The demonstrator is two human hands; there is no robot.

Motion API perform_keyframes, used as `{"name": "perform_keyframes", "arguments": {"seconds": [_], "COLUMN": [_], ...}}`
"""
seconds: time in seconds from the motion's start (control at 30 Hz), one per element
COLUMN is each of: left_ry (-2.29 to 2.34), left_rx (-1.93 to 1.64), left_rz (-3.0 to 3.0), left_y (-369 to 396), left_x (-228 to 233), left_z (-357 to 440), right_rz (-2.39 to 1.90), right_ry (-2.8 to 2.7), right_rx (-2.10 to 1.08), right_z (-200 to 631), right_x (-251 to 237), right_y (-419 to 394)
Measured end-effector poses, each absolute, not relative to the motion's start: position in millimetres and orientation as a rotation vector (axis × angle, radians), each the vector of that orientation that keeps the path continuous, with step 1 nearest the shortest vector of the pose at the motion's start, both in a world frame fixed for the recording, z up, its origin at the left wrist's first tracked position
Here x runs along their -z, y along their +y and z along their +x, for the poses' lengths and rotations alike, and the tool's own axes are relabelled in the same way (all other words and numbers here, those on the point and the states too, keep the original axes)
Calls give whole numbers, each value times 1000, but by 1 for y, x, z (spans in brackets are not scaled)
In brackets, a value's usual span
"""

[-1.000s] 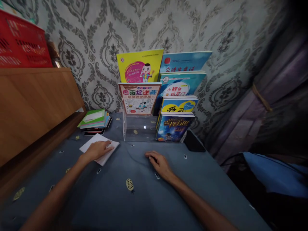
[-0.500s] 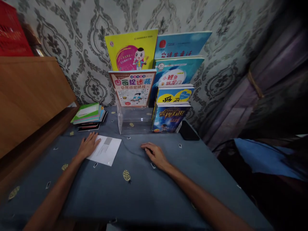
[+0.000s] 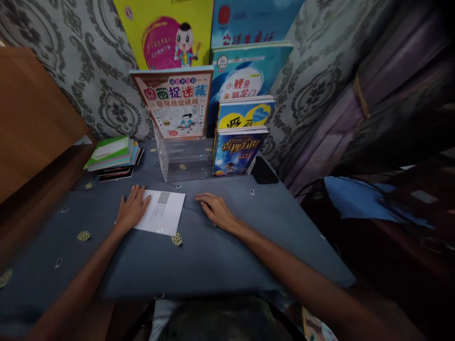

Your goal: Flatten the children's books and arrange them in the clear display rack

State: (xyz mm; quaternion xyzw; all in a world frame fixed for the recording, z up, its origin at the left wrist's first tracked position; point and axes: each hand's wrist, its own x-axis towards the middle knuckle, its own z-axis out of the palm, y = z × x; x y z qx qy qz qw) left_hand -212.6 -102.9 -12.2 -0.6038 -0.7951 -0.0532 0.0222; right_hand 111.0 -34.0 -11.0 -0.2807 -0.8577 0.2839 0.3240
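My left hand [image 3: 132, 207] lies flat on the left part of a white sheet or thin booklet [image 3: 167, 218], its fingers stretched out and spread. A grey block and small print show on the white surface; I cannot tell whether it has pages. To the right of it, apart from it, my right hand [image 3: 216, 210] rests on the tablecloth with loosely bent fingers and nothing in them. Beyond the hands stands a clear plastic book rack [image 3: 162, 158], with a picture puzzle book [image 3: 181, 104] and a dark blue book [image 3: 236, 154] in front.
Taller yellow [image 3: 159, 9] and teal [image 3: 273, 57] books stand behind. A stack of small books [image 3: 110, 154] lies at the back left, beside a wooden panel [image 3: 39, 104]. A black flat object [image 3: 263, 171] lies right of the rack. A curtain [image 3: 330, 113] hangs at the right.
My left hand and the white sheet have shifted rightward and towards me over the cloth, and the sheet has turned straighter. The camera view has tilted down and closer. My right hand remains empty.
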Motion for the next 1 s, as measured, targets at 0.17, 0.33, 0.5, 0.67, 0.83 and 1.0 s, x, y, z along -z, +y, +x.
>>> {"name": "perform_keyframes", "arguments": {"seconds": [0.17,0.33,0.5,0.67,0.83,1.0], "left_ry": [-2360,-2285,-2204,-2201,-2031,-1902], "left_rx": [365,665,826,642,424,339], "left_rz": [-1883,-1957,-2155,-2279,-2323,-2346], "left_y": [-107,-111,-123,-132,-139,-137], "left_x": [17,24,22,19,12,6], "left_z": [-183,-158,-146,-144,-126,-94], "right_rz": [-603,-497,-562,-656,-802,-875], "right_ry": [-2309,-2428,-2579,-2648,-2643,-2584], "right_rx": [-564,-437,-371,-287,-273,-281], "right_z": [109,109,111,115,118,118], "right_x": [11,7,-1,-6,-2,4], "right_y": [-41,-48,-52,-51,-47,-48]}}
